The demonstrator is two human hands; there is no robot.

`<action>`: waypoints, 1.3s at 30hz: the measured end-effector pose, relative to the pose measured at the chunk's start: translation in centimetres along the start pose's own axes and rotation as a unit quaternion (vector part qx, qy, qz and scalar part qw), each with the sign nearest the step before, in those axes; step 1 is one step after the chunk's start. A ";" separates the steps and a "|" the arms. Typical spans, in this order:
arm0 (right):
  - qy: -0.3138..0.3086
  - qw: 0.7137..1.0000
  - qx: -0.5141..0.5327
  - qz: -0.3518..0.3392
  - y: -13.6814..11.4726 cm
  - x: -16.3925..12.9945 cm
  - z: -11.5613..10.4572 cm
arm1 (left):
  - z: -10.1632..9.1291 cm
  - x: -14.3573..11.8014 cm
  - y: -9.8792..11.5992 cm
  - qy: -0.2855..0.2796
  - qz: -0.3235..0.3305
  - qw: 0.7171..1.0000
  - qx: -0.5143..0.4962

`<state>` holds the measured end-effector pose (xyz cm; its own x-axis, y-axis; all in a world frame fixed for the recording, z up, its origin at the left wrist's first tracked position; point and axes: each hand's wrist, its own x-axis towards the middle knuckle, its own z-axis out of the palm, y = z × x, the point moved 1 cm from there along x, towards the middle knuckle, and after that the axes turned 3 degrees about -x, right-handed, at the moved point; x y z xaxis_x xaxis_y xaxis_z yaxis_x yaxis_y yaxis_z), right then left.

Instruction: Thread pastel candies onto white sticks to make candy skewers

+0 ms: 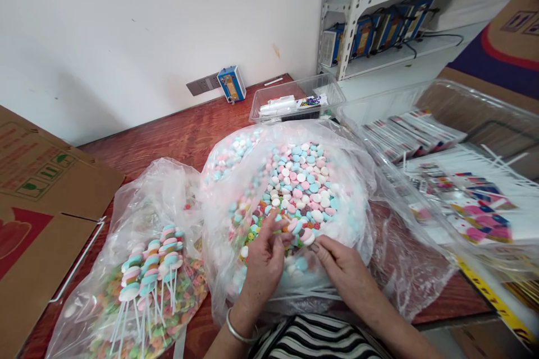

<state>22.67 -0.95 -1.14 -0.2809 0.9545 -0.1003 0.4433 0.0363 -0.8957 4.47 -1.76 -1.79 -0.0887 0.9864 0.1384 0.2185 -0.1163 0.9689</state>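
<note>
A big clear plastic bag (357, 179) lies open in front of me, full of pink, blue and white round candies (301, 182). Both hands reach into its near edge. My left hand (263, 261) pinches a few candies between thumb and fingers. My right hand (343, 266) rests palm down beside it, fingertips on a row of candies (303, 234) that both hands seem to hold together. To the left, a second clear bag (126, 219) holds finished candy lollipops on white sticks (149, 275) and small coloured rings.
Brown cardboard box (37, 202) at left. Clear tray (295, 102) with white sticks at the back. Clear bin (484, 123) with printed wrappers (467, 202) at right. Blue device (231, 83) by the wall socket. Metal shelf (353, 17) at back right. Red-brown tabletop (168, 137).
</note>
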 end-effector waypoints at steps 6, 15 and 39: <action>0.060 0.996 -0.053 0.038 0.6 -0.4 -3.2 | -2.7 2.7 0.3 0.001 0.066 0.947 0.313; 0.036 0.985 -0.166 -0.019 0.8 -1.1 -2.9 | -0.5 4.6 0.5 -0.129 0.095 0.902 0.400; 0.033 0.967 -0.249 -0.033 0.3 -1.0 -2.7 | -0.6 3.8 0.4 -0.020 0.073 0.948 0.310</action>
<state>25.35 -1.10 -0.12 -0.2740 0.9617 -0.0071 0.7865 0.2198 -0.5772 3.66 1.86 -0.72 0.0203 0.9702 0.2414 0.7562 -0.1729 0.6311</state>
